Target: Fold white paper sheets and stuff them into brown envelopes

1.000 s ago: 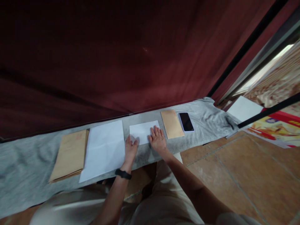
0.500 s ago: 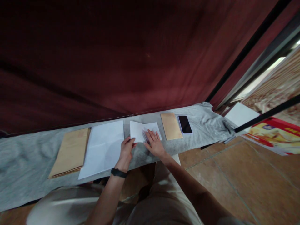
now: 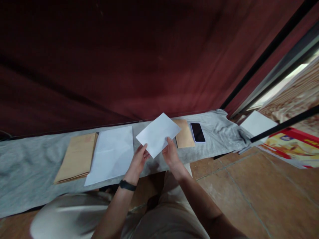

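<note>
A folded white sheet of paper [image 3: 158, 133] is raised off the grey cloth [image 3: 30, 156], tilted with one corner up. My left hand [image 3: 138, 162] pinches its lower left edge. My right hand [image 3: 171, 153] grips its lower right edge, thumb on top. Under the paper's far corner lies a single brown envelope [image 3: 185, 136]. A black band sits on my left wrist.
A large white sheet [image 3: 111, 154] and a stack of brown envelopes [image 3: 76, 156] lie on the cloth to the left. A black phone [image 3: 197, 132] rests right of the single envelope. A dark red curtain hangs behind. Tiled floor, a white sheet [image 3: 258, 123] and a coloured poster [image 3: 291, 144] are at right.
The folded paper was pressed flat on the cloth under both hands; now both hands have lifted it and turned it at an angle above the cloth.
</note>
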{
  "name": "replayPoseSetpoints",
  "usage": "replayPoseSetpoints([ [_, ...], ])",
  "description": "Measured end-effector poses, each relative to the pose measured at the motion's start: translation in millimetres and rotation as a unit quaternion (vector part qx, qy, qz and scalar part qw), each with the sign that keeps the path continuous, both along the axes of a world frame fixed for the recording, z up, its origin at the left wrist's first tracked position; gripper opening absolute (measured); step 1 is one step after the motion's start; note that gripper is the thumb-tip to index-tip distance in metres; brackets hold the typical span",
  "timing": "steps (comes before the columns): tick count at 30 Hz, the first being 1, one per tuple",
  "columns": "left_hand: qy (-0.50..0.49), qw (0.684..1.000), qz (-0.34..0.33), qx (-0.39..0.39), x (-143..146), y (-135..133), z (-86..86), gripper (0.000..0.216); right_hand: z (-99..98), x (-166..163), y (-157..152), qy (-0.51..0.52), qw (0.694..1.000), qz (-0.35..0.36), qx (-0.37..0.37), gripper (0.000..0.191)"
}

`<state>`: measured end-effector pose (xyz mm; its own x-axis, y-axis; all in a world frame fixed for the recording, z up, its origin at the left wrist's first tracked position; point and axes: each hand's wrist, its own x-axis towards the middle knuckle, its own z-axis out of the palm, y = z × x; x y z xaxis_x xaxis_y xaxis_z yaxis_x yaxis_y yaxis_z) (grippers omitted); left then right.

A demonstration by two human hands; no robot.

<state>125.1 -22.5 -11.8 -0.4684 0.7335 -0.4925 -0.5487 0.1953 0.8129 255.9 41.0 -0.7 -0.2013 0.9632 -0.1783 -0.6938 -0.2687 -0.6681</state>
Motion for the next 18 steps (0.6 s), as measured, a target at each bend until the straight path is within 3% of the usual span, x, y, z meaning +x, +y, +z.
replayPoseSetpoints([
  [3, 0.017, 0.999, -0.014, 0.025, 4.2, 0.0, -16.0, 0.047, -15.5, 7.5, -6.7, -0.017, 0.997, 0.032, -0.072, 0.017],
  [7, 0.190, 0.982, -0.010, 0.003, -6.0, 4.5, -31.3, 0.056, -37.3, 28.2, -19.5, -0.067, 0.981, 0.126, -0.132, 0.008],
  [11, 0.376, 0.918, -0.103, -0.066, -23.9, 6.3, -35.3, 0.062, -48.1, 55.9, -34.8, -0.139, 0.914, 0.351, -0.149, 0.024],
  [13, 0.457, 0.868, -0.154, -0.117, -29.0, 7.6, -31.8, 0.065, -49.4, 63.7, -36.3, -0.202, 0.906, 0.362, -0.092, 0.032],
  [15, 0.503, 0.830, -0.181, -0.161, -30.1, 10.5, -26.7, 0.068, -49.3, 64.6, -30.7, -0.312, 0.907, 0.281, 0.026, 0.034],
  [16, 0.510, 0.821, -0.185, -0.178, -29.5, 12.4, -24.2, 0.070, -49.3, 63.0, -25.7, -0.377, 0.892, 0.228, 0.102, 0.034],
  [18, 0.498, 0.827, -0.175, -0.191, -27.0, 16.1, -20.7, 0.070, -50.3, 57.6, -14.1, -0.492, 0.818, 0.155, 0.254, 0.036],
])
